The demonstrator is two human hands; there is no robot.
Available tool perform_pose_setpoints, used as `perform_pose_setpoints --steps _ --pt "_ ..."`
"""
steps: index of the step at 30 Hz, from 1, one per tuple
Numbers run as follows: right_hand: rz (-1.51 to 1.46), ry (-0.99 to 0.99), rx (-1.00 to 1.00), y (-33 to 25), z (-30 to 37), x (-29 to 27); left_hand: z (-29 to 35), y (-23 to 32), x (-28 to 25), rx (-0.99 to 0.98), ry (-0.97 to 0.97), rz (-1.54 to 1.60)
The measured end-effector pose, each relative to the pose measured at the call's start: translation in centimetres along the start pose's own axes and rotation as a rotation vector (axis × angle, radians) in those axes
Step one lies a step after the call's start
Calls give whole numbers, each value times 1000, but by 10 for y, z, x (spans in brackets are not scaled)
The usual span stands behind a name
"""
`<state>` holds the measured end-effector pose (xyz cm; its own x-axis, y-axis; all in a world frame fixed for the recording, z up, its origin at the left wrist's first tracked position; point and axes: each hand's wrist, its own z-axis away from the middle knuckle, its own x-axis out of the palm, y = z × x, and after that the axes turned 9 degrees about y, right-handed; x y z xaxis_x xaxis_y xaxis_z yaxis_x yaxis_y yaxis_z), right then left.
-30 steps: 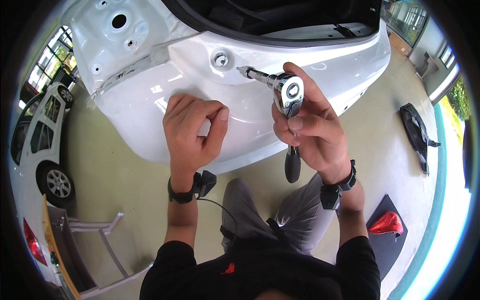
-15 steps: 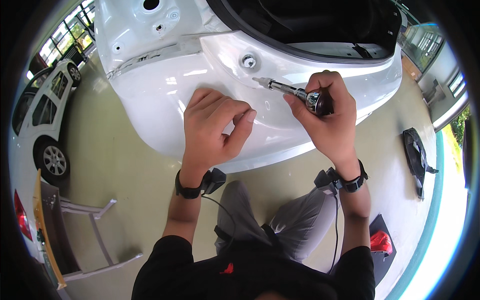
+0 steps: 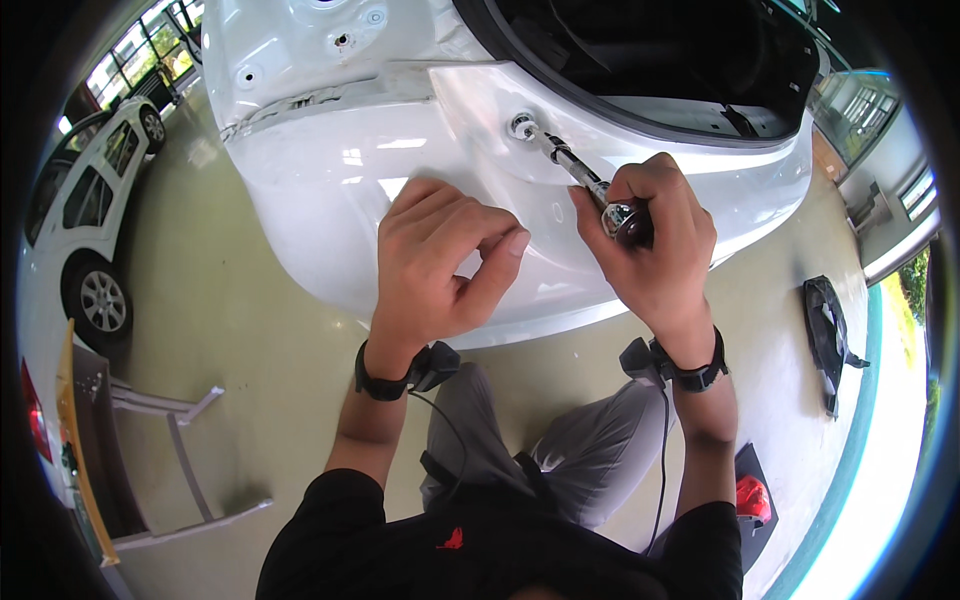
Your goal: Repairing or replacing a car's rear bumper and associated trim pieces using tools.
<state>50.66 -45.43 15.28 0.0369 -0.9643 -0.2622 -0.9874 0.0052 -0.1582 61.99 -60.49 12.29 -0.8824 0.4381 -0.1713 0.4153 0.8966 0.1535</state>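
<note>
Right hand clamped around the dark handle of a ratchet wrench, fingers curled tight over the chrome head. Long axis of the wrench slanted, running from the hand up and to the left, its extension and socket seated on a round bolt fitting in the white rear bumper of a car, just below the rubber-edged rim of the open boot. Inside the boot only dark lining and a few dark parts (too shadowed to tell further). Left hand holding nothing, laid palm-down on the bumper just beside the wrench, fingers loosely bent, forefinger and thumb curled apart with a gap between them. Black straps on both wrists, a thin cable trailing from each. Below, grey trousers and a black shirt. On the pale floor to the right, a dark car part and a red lamp unit; far left, a white parked car and a metal frame stand.
</note>
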Motion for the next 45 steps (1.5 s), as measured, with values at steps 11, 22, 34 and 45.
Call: perform_pose_setpoints --steps 11,22,34,45 --pt "23 -20 -95 2 14 8 2 4 -5 -44 -19 36" --pt "-47 -317 180 -16 9 8 3 3 -3 -28 -17 28" --pt "-7 -539 60 -8 -16 -2 2 3 2 -9 -1 -8" --pt "-211 -749 541 -14 -40 -16 4 5 1 -28 33 -32"
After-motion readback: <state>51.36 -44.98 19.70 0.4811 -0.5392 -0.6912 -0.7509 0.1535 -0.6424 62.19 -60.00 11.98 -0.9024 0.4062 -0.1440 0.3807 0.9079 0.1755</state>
